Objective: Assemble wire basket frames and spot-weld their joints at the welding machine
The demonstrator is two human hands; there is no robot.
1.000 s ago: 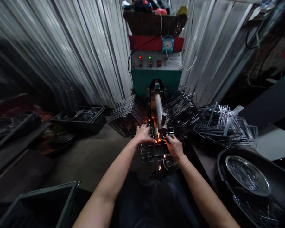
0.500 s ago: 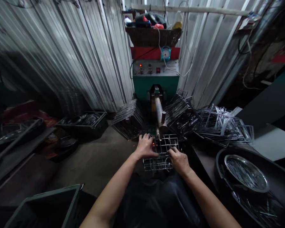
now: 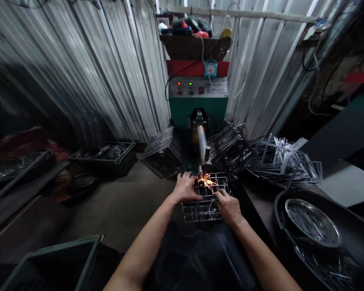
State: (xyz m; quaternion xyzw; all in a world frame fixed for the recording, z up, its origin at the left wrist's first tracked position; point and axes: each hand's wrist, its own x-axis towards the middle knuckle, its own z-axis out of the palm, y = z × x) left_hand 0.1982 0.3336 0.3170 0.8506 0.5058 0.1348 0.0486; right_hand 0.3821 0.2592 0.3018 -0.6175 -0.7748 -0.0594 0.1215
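A wire basket (image 3: 204, 210) of thin metal rods sits under the electrode arm (image 3: 202, 143) of a green spot welder (image 3: 182, 108). Orange sparks (image 3: 205, 180) spray from the spot where the electrode meets the wires. My left hand (image 3: 185, 187) grips the basket's left side, thumb stretched along a wire toward the middle. At the right side, my right hand (image 3: 229, 203) pinches the wire edge with bent fingers. Red and green lamps glow on the welder's control panel (image 3: 214, 85).
Stacked wire frames (image 3: 164, 151) lean left of the welder, and more wire frames (image 3: 232, 147) lean on its right. Loose wire parts (image 3: 286, 159) are heaped farther right. A round metal tray (image 3: 312, 222) of rods sits in a dark tub. A green crate (image 3: 91, 258) stands at lower left.
Sparks now burst at the electrode tip where only a few red specks showed before. The green lamp on the panel has lit. Both hands keep nearly the same place on the basket.
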